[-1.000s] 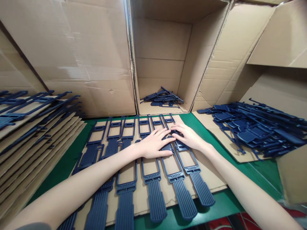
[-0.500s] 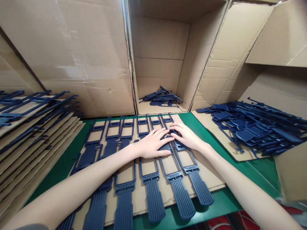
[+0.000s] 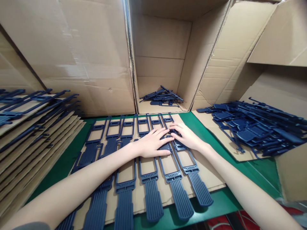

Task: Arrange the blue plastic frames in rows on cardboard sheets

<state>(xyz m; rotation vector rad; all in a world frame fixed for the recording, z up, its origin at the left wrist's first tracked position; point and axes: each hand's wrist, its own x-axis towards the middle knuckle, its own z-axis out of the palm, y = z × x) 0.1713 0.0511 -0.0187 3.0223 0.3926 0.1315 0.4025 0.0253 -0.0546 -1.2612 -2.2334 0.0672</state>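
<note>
Dark blue plastic frames with ribbed paddle ends [image 3: 179, 198] lie in rows on a flat cardboard sheet [image 3: 203, 169]. My left hand [image 3: 152, 143] rests palm down over the middle of the rows, fingers spread and pointing right. It covers parts of the frames beneath. My right hand [image 3: 184, 135] lies on the rightmost frames [image 3: 187, 158], its fingers slightly bent and spread, tips close to those of my left hand. Neither hand is wrapped round a part.
At left, cardboard sheets layered with blue frames form a stack [image 3: 35, 137]. A loose pile of blue parts [image 3: 251, 124] sits on cardboard at right. An upright open carton [image 3: 160, 41] at the back holds a smaller heap [image 3: 163, 97]. The tabletop [image 3: 203, 124] is green.
Both hands keep almost the same place and pose. A frame under my left hand, near the middle, has shifted slightly to the left.
</note>
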